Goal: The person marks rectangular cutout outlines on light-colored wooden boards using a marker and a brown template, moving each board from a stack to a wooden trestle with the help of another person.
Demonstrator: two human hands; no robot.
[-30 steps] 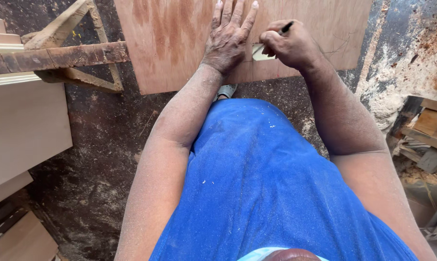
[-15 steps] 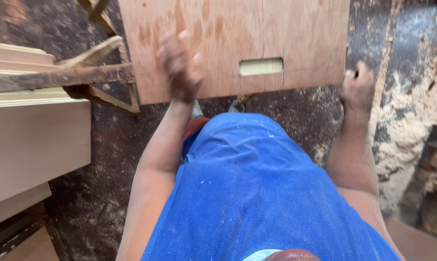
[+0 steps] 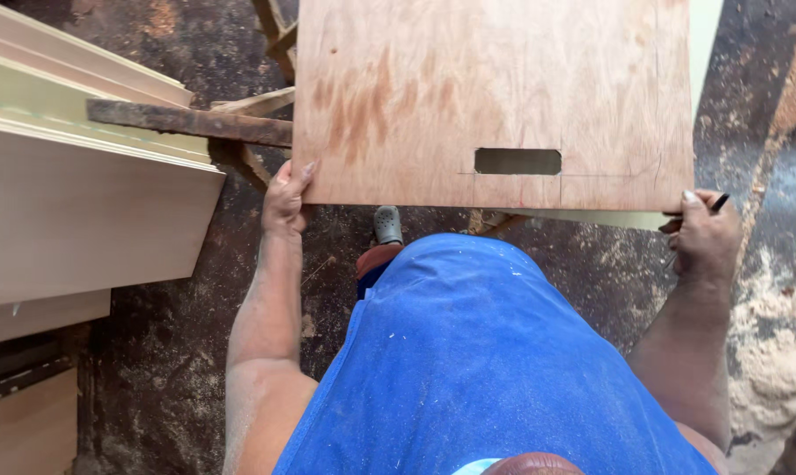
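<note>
The plywood panel (image 3: 495, 97) with its slot cutout (image 3: 517, 161) is being gripped at both near corners: left hand (image 3: 288, 195) pinching one, right hand (image 3: 704, 233) clamping the other, pencil (image 3: 719, 203) tucked in. Likely repositioning; lifting it evenly looks to be next.

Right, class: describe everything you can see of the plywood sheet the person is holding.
The plywood sheet is a flat, reddish-brown panel with visible grain and darker streaks. A small rectangular slot is cut through it near the lower edge, with thin lines marked around it. It lies roughly level above the dusty floor. The left hand holds its lower left corner; the right hand, which also has a dark pencil, holds the lower right corner.
</note>
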